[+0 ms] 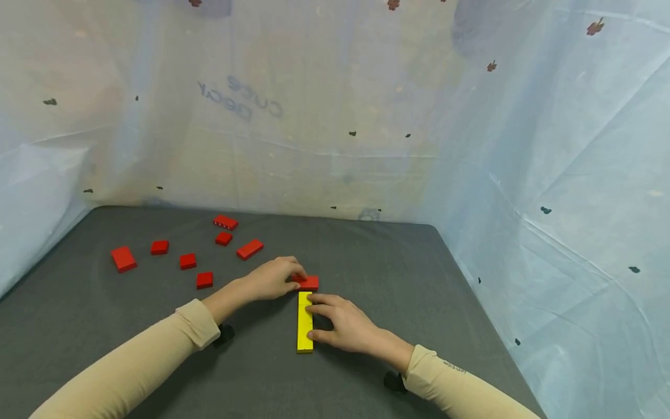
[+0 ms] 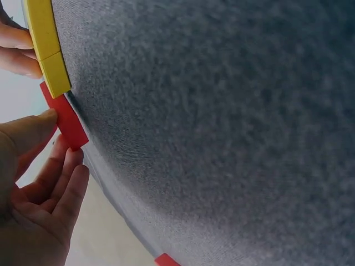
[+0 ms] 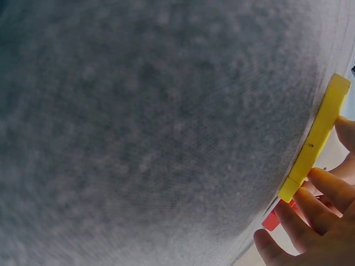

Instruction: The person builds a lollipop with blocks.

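My left hand (image 1: 275,280) pinches one end of a red rectangular block (image 1: 310,283) between thumb and fingers. In the left wrist view this red block (image 2: 71,126) lies crosswise at the end of a yellow strip. A long yellow block (image 1: 305,329) and a short yellow block (image 1: 303,298) form that strip, with a thin seam between them in the right wrist view. My right hand (image 1: 349,323) rests its fingertips and thumb along the strip's right side, fingers extended and spread.
Several loose red blocks lie at the back left of the dark grey table (image 1: 387,279), among them a larger block (image 1: 123,259), a small square (image 1: 205,280) and an oblong (image 1: 249,249). A pale plastic sheet (image 1: 314,116) hangs behind and along the sides.
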Demonstrator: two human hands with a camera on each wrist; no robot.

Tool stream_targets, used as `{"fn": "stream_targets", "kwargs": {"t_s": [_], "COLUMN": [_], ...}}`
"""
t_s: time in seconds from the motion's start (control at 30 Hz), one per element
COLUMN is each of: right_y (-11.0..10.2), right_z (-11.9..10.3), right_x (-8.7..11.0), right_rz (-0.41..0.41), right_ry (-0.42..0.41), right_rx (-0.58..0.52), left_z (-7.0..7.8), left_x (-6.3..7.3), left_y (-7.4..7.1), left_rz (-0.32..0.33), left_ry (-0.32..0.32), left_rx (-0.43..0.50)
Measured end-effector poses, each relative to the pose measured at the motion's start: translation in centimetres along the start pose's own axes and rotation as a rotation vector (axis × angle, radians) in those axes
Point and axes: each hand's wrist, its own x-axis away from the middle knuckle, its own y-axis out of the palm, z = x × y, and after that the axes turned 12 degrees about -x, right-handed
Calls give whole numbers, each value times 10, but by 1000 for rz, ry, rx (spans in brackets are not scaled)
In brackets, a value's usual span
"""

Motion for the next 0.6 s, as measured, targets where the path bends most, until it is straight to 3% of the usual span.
{"fn": "stream_targets", "kwargs": {"t_s": [0.6], "right_y": [0], "right_z": [-2], "right_x": [-1], "right_rz": [-2], "right_ry": [18], "right_rx": [-4], "left_z": [-1], "left_x": [4], "left_y": [1], "left_rz": [-38], "left_ry": [28], "left_rx": [43]}}
